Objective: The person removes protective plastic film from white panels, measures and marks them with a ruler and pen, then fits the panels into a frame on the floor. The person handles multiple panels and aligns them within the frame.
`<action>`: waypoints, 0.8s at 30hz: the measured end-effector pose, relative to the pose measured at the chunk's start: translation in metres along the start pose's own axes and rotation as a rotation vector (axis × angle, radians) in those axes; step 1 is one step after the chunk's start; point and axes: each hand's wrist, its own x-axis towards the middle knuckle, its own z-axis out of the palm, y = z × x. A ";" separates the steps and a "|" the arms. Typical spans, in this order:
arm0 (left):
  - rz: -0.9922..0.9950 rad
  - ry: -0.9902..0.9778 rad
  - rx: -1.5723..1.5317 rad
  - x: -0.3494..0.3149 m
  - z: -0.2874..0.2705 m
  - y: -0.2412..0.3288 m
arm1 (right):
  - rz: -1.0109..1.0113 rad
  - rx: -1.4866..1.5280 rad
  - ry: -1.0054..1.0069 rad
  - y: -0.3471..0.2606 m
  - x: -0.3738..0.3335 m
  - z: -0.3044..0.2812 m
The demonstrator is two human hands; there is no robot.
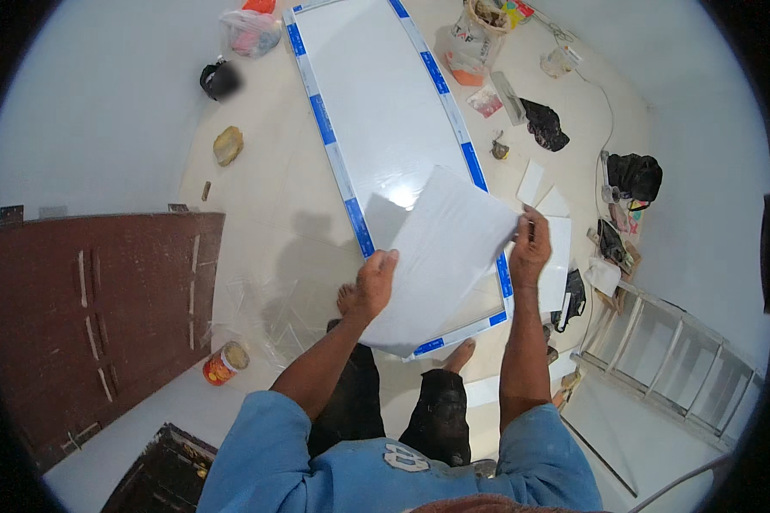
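A flat white rectangular sheet hangs tilted between my two hands. My left hand grips its left edge, thumb near the top. At the opposite edge my right hand pinches the upper right corner. Under the sheet lies a long white panel whose border is wrapped in blue and white film. The sheet hides part of the panel's near end. On the floor right of the panel are several smaller white pieces, close to my right hand.
Beyond the panel's right side stands an open sack; black bags lie nearby. A metal ladder lies along the right wall. At left are a brown door, a red can and clear plastic film. My bare feet are beside the panel's near end.
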 end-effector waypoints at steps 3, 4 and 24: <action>0.009 0.115 -0.010 0.026 -0.060 -0.016 | 0.104 0.227 -0.075 -0.051 -0.003 0.064; 0.007 0.155 -0.014 0.031 -0.077 -0.021 | 0.203 0.317 -0.096 -0.065 -0.009 0.084; -0.703 -0.019 -0.539 0.003 -0.224 -0.123 | 0.734 0.001 -0.567 -0.076 -0.237 0.155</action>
